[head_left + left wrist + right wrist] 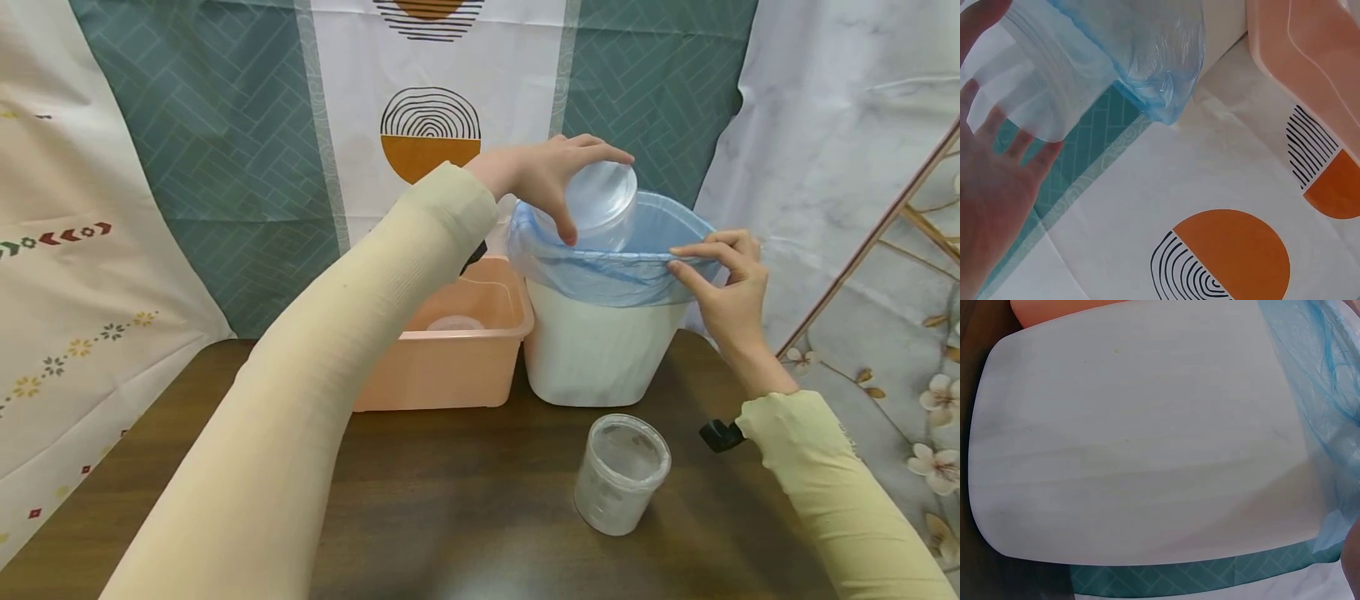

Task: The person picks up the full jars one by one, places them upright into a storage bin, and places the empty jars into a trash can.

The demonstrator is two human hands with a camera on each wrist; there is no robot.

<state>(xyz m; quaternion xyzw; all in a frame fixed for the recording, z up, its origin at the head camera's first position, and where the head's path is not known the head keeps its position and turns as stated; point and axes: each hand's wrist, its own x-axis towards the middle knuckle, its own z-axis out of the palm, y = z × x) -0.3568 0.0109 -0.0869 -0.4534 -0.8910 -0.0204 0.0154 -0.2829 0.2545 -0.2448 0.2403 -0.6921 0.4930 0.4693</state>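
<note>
White bin point(600, 354): at its mouth the left hand point(551, 177) grips a clear tub point(602, 204), fingers spread round it; at its rim the right hand point(729, 287) pinches blue liner point(588, 279). In front of it stands a jar point(611, 498).

Passage over tabletop point(450, 492) left of clear jar point(617, 492); obstacles behind — white bin point(600, 350), peach tub point(450, 372).

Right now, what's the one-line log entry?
left hand: holds tub at bin mouth | right hand: pinches liner at bin rim | jar: on table | box: beside bin
</note>
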